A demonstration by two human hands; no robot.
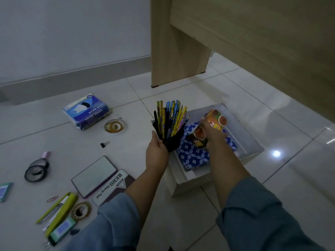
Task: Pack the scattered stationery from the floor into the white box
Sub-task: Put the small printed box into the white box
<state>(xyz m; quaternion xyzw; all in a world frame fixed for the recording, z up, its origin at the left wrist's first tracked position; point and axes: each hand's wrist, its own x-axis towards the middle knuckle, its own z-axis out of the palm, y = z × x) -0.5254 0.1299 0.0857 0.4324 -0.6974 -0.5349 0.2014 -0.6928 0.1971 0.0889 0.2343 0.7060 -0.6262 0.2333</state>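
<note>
Head view: left hand (156,151) grips pencil-filled black holder (172,141), right hand (213,135) holds orange packet (216,120) in white box (242,134).

A single head-worn camera, wide-angle, looks forward and steeply down at the floor (235,105); the box (192,178) lies near, just right of centre; wall (72,33) and desk (172,51) fill the far, upper edge.

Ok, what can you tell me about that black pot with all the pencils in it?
The pencil pot is black and stands roughly upright. It is crammed with pencils, mostly yellow and blue, patterned, fanning out at the top. The left hand grips its side, holding it at the left edge of the white box, next to a blue flowery thing inside. Its base is hidden.
</note>
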